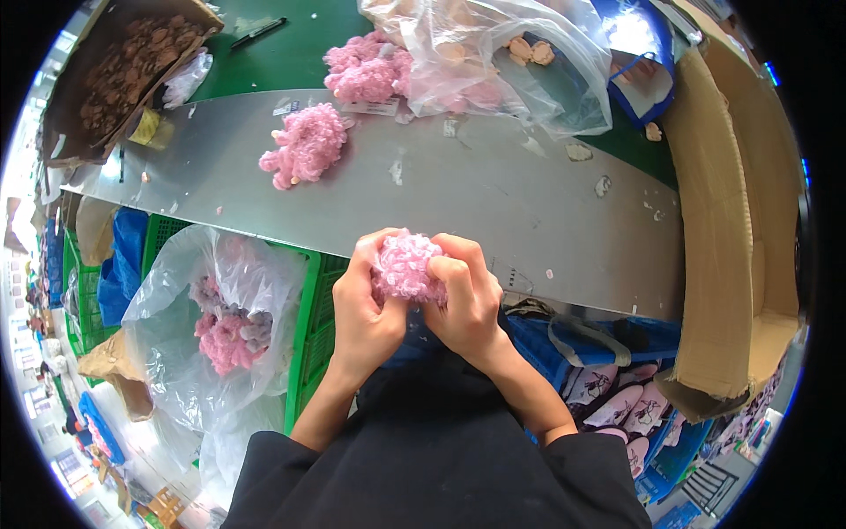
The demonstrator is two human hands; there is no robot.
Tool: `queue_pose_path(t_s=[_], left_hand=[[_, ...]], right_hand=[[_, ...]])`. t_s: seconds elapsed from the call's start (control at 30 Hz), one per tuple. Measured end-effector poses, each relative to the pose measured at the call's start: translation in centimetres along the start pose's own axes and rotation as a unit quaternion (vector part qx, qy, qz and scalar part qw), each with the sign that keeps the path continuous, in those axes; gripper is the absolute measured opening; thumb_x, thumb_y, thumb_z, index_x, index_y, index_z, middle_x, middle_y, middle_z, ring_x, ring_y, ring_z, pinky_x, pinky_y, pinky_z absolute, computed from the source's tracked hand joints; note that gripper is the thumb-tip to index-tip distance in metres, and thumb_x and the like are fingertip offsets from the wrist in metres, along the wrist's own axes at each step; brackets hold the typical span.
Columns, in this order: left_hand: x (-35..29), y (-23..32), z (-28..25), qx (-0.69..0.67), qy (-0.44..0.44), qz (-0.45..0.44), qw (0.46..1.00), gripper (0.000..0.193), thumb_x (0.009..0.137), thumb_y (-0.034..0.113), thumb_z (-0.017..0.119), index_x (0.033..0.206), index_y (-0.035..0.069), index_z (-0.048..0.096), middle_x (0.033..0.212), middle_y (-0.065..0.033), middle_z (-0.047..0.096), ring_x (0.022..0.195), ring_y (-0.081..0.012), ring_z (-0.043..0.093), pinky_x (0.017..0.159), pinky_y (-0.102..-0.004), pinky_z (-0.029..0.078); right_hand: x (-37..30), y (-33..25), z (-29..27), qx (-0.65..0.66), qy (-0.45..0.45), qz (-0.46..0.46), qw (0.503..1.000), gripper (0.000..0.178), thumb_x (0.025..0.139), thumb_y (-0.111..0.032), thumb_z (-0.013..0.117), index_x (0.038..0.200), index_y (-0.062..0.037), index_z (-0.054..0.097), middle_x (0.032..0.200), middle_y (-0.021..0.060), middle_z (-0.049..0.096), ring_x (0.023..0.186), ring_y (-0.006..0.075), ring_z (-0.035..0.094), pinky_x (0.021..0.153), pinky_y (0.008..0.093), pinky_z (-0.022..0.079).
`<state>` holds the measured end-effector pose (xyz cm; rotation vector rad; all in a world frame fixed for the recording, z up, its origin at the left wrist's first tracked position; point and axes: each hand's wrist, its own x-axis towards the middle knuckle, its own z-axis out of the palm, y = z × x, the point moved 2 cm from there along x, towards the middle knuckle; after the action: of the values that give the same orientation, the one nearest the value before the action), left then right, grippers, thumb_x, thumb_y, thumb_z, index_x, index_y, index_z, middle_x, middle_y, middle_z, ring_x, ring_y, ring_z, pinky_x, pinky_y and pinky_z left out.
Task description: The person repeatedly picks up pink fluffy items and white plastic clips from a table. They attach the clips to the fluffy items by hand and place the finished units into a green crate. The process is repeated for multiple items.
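Between my two hands is a curly pink plush piece [407, 268], held just over the near edge of the metal-topped table [493, 203]. My left hand [363, 304] is closed around its left side, thumb at the bottom. On the other side my right hand [465, 295] grips it with curled fingers. Its underside is hidden by the hands. Farther off on the metal lies another pink plush piece [306, 145], with small knobbly parts at its left. Beyond that, more pink plush [366, 69] sits partly under a clear plastic bag [546, 84].
At far left stands a cardboard box [198, 22] of small brown pieces. A green crate [308, 344] lined with a clear bag holds pink and grey plush. An open cardboard box [718, 229] stands at right, above blue crates [674, 463] with pink printed pieces. A pen [259, 33] lies at the back.
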<state>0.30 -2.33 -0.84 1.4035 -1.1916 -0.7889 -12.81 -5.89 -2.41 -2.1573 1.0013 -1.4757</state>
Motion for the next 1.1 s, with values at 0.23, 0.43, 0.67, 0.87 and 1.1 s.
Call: queue_pose_path(t_s=[0.23, 0.43, 0.67, 0.87, 1.1], left_hand=[[-1.9, 1.6, -9.9, 0.221, 0.17, 0.043, 0.959, 0.027, 0.092, 0.001, 0.051, 0.115, -0.003, 0.064, 0.1, -0.0111, 0.07, 0.096, -0.0183, 0.066, 0.086, -0.0329, 0.052], [-6.8, 1.8, -26.4, 0.448, 0.222, -0.123, 0.858, 0.029, 0.083, -0.005, 0.052, 0.109, -0.002, 0.066, 0.095, -0.013, 0.07, 0.086, -0.022, 0.067, 0.08, -0.0321, 0.051], [-7.1, -4.4, -26.3, 0.409, 0.198, -0.116, 0.883, 0.025, 0.091, 0.006, 0.064, 0.115, 0.0, 0.068, 0.109, -0.0139, 0.072, 0.1, -0.0255, 0.07, 0.09, -0.0358, 0.055], [6.6, 2.4, -12.8, 0.205, 0.058, 0.066, 0.975, 0.025, 0.096, 0.008, 0.06, 0.118, -0.001, 0.068, 0.109, -0.0122, 0.073, 0.101, -0.0201, 0.07, 0.093, -0.0339, 0.053], [14.5, -4.6, -6.0, 0.502, 0.006, 0.08, 0.861, 0.035, 0.086, 0.016, 0.065, 0.118, 0.003, 0.067, 0.122, -0.022, 0.068, 0.117, -0.0387, 0.062, 0.1, -0.0517, 0.047]], right_hand=[[0.5, -2.2, 1.7, 0.173, -0.107, -0.002, 0.979, 0.042, 0.073, 0.001, 0.077, 0.112, -0.0012, 0.063, 0.109, 0.0184, 0.069, 0.088, 0.0345, 0.07, 0.077, 0.0405, 0.058], [1.0, 0.8, 0.9, 0.126, -0.067, 0.096, 0.985, 0.023, 0.083, 0.003, 0.069, 0.106, -0.0007, 0.066, 0.099, 0.0154, 0.069, 0.085, 0.0284, 0.07, 0.077, 0.0363, 0.056], [0.5, 4.5, -3.8, -0.009, -0.021, 0.146, 0.989, 0.006, 0.094, -0.005, 0.062, 0.098, -0.0016, 0.066, 0.093, 0.0084, 0.065, 0.077, 0.0181, 0.062, 0.071, 0.0295, 0.051], [-1.5, 6.2, -7.8, -0.063, 0.032, 0.236, 0.969, 0.006, 0.095, -0.006, 0.062, 0.095, -0.0016, 0.065, 0.085, 0.0045, 0.061, 0.071, 0.0135, 0.054, 0.064, 0.0272, 0.045], [-0.4, 5.3, -6.1, -0.082, 0.024, 0.205, 0.975, 0.005, 0.095, -0.005, 0.063, 0.093, -0.0017, 0.066, 0.089, 0.0094, 0.064, 0.071, 0.0208, 0.059, 0.065, 0.0326, 0.05]])
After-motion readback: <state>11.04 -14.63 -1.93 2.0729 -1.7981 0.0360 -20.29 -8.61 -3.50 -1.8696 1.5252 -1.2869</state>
